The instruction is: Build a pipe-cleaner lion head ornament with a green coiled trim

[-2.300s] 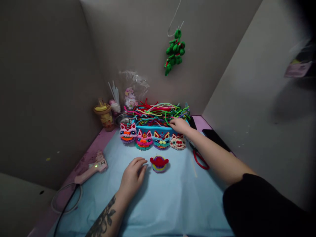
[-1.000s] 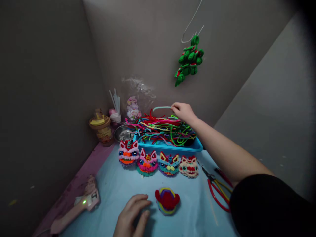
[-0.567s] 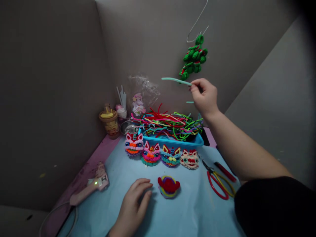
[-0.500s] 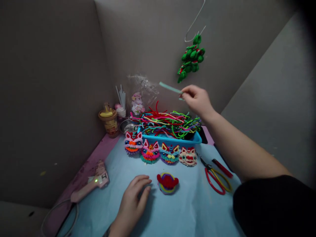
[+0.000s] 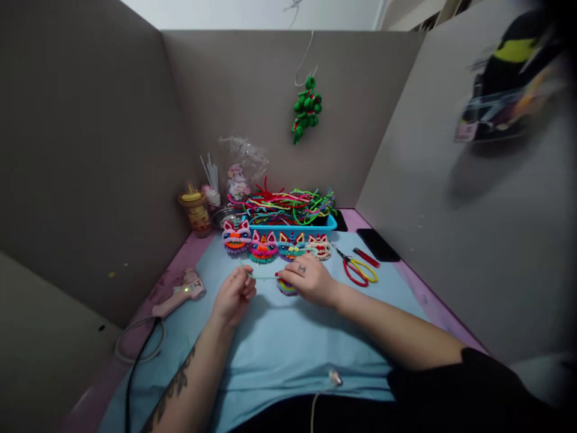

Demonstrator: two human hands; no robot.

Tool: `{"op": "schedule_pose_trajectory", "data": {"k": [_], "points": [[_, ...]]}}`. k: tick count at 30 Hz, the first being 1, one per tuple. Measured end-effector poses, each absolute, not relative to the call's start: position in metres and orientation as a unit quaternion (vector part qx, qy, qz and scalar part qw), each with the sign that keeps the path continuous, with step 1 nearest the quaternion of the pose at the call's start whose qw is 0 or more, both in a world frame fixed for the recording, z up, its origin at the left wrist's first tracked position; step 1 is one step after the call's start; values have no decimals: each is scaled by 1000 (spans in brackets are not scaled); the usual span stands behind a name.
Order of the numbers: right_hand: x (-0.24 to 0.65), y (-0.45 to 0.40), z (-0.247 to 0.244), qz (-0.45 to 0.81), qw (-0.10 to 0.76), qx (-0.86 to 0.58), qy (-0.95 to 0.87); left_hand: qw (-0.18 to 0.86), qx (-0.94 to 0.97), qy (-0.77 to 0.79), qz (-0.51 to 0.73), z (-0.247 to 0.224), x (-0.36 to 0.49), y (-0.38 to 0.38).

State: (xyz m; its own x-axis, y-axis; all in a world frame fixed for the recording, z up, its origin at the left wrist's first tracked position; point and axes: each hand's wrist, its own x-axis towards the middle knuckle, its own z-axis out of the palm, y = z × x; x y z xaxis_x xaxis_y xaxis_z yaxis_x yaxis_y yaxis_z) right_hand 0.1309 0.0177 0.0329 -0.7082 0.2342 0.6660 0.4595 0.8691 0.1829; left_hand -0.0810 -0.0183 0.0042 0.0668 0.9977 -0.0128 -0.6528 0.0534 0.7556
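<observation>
A pale mint-green pipe cleaner (image 5: pixel 265 277) is stretched level between my two hands over the cloth. My left hand (image 5: pixel 234 294) pinches it near one end, a short tip poking up past the fingers. My right hand (image 5: pixel 311 279) has its fingers closed on the other side of it. Just below and partly behind the right hand shows a small round pipe-cleaner piece (image 5: pixel 286 289) with rainbow stripes, its red part mostly hidden. Behind the hands several lion-dance heads (image 5: pixel 262 248) stand in a row, the right ones partly covered by the right hand.
A blue tray (image 5: pixel 332 223) heaped with coloured pipe cleaners stands behind the heads. On the right are pliers (image 5: pixel 358 270), a red cutter-like tool (image 5: pixel 366 257) and a black phone (image 5: pixel 377 245). A corded pink glue gun (image 5: pixel 180 296) lies left, near a lidded cup (image 5: pixel 197 213).
My right hand has come down from above the tray with the pipe cleaner. My left hand has lifted off the cloth and taken its other end. The camera view has shifted.
</observation>
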Motion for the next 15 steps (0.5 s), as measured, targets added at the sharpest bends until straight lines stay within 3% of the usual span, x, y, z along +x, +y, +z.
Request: {"op": "schedule_pose_trajectory", "data": {"k": [10,15], "points": [[199,33,-7,-61,432,-397,-807,604,286,324,670,0,-88,-5],[218,50,-20,14,444,-418,-792,600,287,323,673,-1,-89,-3]]}}
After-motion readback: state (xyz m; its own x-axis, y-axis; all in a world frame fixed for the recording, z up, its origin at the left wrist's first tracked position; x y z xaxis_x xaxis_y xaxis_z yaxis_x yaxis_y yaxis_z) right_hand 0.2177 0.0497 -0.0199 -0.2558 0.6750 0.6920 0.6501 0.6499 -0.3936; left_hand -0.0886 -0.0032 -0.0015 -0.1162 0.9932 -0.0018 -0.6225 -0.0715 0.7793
